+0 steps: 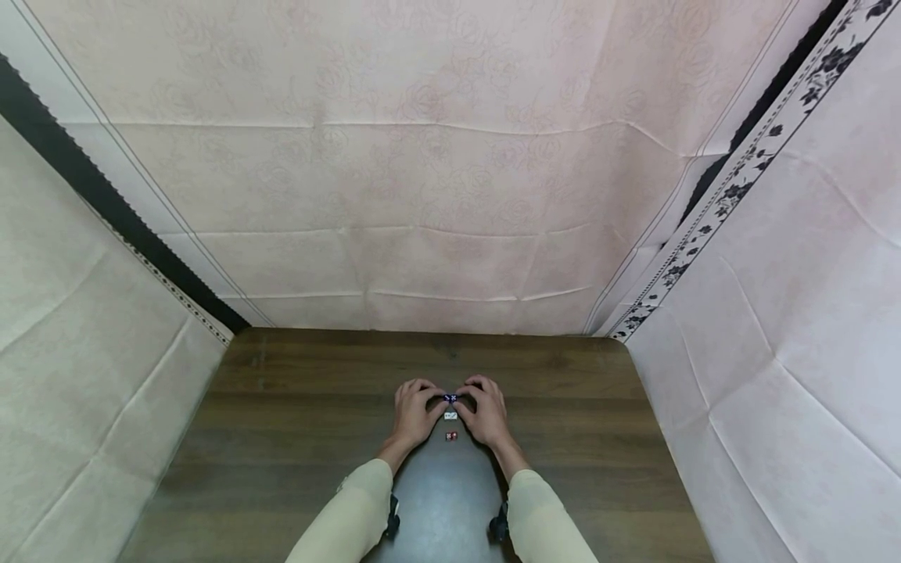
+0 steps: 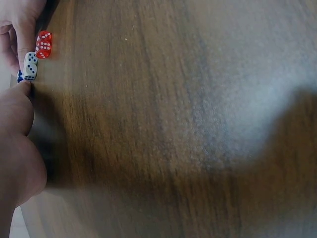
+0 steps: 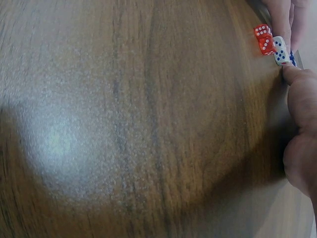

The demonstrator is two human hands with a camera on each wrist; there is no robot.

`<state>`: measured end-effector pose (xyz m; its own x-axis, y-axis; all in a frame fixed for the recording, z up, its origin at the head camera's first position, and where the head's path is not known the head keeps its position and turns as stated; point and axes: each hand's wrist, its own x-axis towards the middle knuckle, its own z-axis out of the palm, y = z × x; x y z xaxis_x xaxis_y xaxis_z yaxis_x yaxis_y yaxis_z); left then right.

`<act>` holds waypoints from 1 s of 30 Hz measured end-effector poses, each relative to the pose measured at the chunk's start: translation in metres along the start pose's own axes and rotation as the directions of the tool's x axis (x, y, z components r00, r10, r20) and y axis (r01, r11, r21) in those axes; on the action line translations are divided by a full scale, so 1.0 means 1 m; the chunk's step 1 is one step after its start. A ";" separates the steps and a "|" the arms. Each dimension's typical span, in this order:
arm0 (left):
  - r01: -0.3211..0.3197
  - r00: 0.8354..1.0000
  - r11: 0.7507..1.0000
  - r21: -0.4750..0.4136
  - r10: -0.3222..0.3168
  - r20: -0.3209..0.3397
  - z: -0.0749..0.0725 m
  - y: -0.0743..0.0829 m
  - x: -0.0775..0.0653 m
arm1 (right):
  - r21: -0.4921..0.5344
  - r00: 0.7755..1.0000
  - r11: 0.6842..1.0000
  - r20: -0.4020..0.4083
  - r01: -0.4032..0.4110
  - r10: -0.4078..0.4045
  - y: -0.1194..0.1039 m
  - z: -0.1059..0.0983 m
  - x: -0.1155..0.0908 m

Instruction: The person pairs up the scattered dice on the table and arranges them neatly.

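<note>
Side by side on the wooden table lie two blue dice (image 1: 450, 398) with white pips, between the fingertips of both hands. My left hand (image 1: 413, 414) pinches them from the left with thumb and index finger. From the other side, my right hand (image 1: 486, 412) does the same. Closer to me sits a pair of white dice (image 1: 450, 416) with dark pips, near the thumbs. Nearest me is a pair of translucent red dice (image 1: 451, 436) with white pips. In both wrist views the blue dice (image 2: 20, 76) (image 3: 292, 58) are mostly hidden behind the white dice (image 2: 30, 65) (image 3: 281, 50).
The brown wooden table (image 1: 303, 438) has rounded far corners. Pale patterned cloth (image 1: 450, 180) hangs behind it, and more cloth panels (image 1: 788, 375) flank both sides. Dark bands (image 3: 228, 183) of shadow fall on the wood. Each wrist wears a dark strapped device (image 1: 499, 525).
</note>
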<state>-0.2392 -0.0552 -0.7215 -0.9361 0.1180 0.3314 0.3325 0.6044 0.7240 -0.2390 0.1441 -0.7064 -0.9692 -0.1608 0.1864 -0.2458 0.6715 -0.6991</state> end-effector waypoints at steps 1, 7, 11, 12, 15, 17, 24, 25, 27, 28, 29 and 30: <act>-0.002 1.000 1.000 0.002 0.002 -0.003 0.000 0.000 0.000 | -0.002 1.000 1.000 -0.001 0.000 0.000 0.000 0.000 0.000; -0.039 0.999 0.999 0.026 0.040 -0.031 0.002 -0.003 0.000 | -0.006 1.000 1.000 -0.003 0.002 -0.002 0.000 0.000 0.001; -0.049 0.998 0.998 0.044 0.051 -0.039 0.004 -0.009 0.000 | 0.001 1.000 1.000 0.002 0.006 -0.006 -0.001 0.000 0.001; -0.049 0.998 0.998 0.049 0.051 -0.039 0.005 -0.011 0.000 | 0.001 1.000 1.000 0.004 0.005 -0.005 -0.001 0.000 0.001; -0.046 0.998 0.999 0.028 0.047 -0.039 0.006 -0.014 0.001 | 0.003 1.000 1.000 0.009 0.008 -0.009 -0.001 -0.001 0.002; -0.051 0.998 0.998 0.028 0.053 -0.043 0.007 -0.015 0.001 | 0.005 1.000 1.000 0.011 0.011 -0.011 -0.001 -0.002 0.002; -0.054 0.998 0.997 0.049 0.056 -0.038 0.005 -0.013 0.000 | 0.031 1.000 0.999 0.021 0.015 -0.016 0.000 -0.003 0.002; -0.060 0.997 0.997 0.054 0.062 -0.037 0.004 -0.011 0.000 | 0.031 1.000 0.999 0.020 0.019 -0.020 0.000 -0.003 0.002; -0.066 0.997 0.997 0.051 0.068 -0.034 0.001 -0.007 -0.001 | 0.033 0.999 0.999 0.022 0.026 -0.027 0.002 -0.003 0.002; -0.074 0.996 0.996 0.057 0.077 -0.036 -0.001 -0.006 -0.001 | 0.035 0.999 0.999 0.020 0.034 -0.035 0.003 -0.004 0.002; -0.077 0.996 0.995 0.057 0.079 -0.032 -0.003 -0.004 -0.001 | 0.036 0.999 0.999 0.017 0.041 -0.042 0.004 -0.004 0.002; -0.082 0.996 0.995 0.063 0.084 -0.029 -0.005 -0.001 -0.001 | 0.039 0.999 0.998 0.015 0.048 -0.049 0.005 -0.004 0.002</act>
<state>-0.2378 -0.0603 -0.7199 -0.9012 0.1456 0.4082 0.4003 0.6408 0.6551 -0.2425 0.1497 -0.7064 -0.9561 -0.2041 0.2102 -0.2927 0.6341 -0.7157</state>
